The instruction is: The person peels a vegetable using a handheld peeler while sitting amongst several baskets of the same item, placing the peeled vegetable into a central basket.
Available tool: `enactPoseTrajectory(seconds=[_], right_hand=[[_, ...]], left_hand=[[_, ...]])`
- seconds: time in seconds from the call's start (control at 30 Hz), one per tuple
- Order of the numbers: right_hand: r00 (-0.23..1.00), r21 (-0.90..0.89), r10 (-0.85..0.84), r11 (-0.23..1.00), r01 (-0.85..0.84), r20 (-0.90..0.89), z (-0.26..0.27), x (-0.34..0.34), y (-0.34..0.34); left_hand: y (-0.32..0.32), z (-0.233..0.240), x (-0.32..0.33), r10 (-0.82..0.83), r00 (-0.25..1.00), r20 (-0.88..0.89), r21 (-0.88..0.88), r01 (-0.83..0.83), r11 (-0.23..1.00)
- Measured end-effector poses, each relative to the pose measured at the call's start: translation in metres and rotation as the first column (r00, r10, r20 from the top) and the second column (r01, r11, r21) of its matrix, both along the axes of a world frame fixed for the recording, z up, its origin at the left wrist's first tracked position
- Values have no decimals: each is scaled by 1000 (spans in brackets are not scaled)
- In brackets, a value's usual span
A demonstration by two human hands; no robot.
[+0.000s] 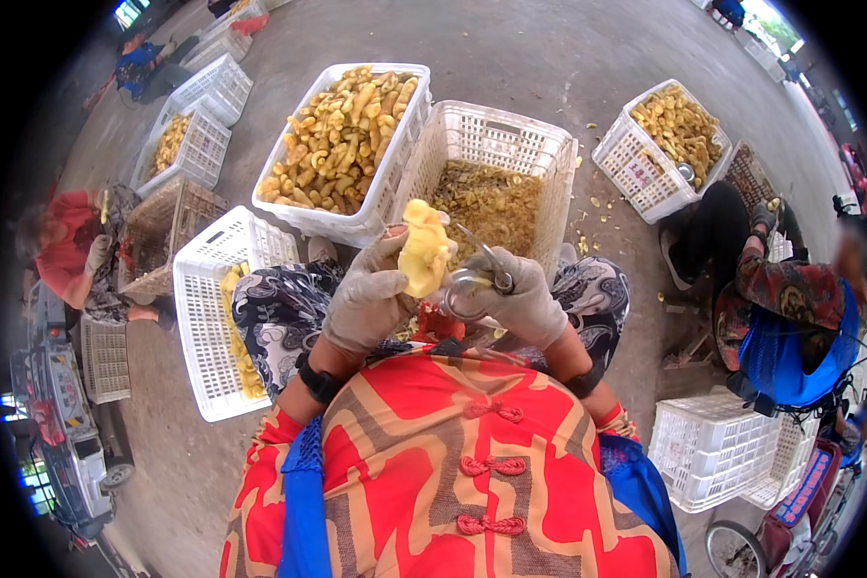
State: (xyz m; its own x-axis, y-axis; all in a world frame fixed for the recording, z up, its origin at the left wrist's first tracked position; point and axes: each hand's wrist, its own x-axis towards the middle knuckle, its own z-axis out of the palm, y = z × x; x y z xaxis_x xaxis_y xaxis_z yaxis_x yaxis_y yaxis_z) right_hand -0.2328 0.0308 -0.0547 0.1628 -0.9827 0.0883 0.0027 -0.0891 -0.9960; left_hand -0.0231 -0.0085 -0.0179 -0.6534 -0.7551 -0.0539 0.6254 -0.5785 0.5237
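My left hand (371, 298), in a pale work glove, grips a peeled yellow piece of what looks like ginger root (424, 253) upright before my lap. Metal scissors (485, 253) are in my gloved right hand (526, 295); a ring handle shows below the fingers and a pointed blade reaches up and left, close to the root. Beyond my hands stands a white plastic crate (565, 209) with brown peelings (498, 202) in its bottom. Left of it, another white crate (425, 87) is heaped with unpeeled roots (347, 137). Peeled yellow pieces (244, 361) lie in a crate (202, 325) beside my left knee.
A co-worker (787, 311) sits at the right by a crate of roots (675, 130); another person (72, 246) works at the left beside a brown-stained crate (162, 231). White crates (715, 455) stand behind on the right, near a wheeled cart (737, 549). Scraps dot the concrete floor (520, 50).
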Motion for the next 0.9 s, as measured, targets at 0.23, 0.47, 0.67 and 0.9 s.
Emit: enactPoseTrajectory(seconds=[0.23, 0.47, 0.67, 0.9], right_hand=[[848, -258, -161, 966, 30, -505, 13, 8, 1], [737, -414, -229, 907, -75, -636, 11, 3, -4], [684, -427, -245, 898, -108, -687, -2, -7, -9], [616, -451, -287, 883, -126, -734, -10, -16, -15]], left_hand=[[4, 6, -7, 142, 983, 116, -100, -131, 986], [8, 8, -7, 185, 961, 208, -197, -144, 970], [10, 12, -6, 191, 900, 391, -332, -56, 942], [10, 11, -6, 43, 939, 340, -71, -20, 997]])
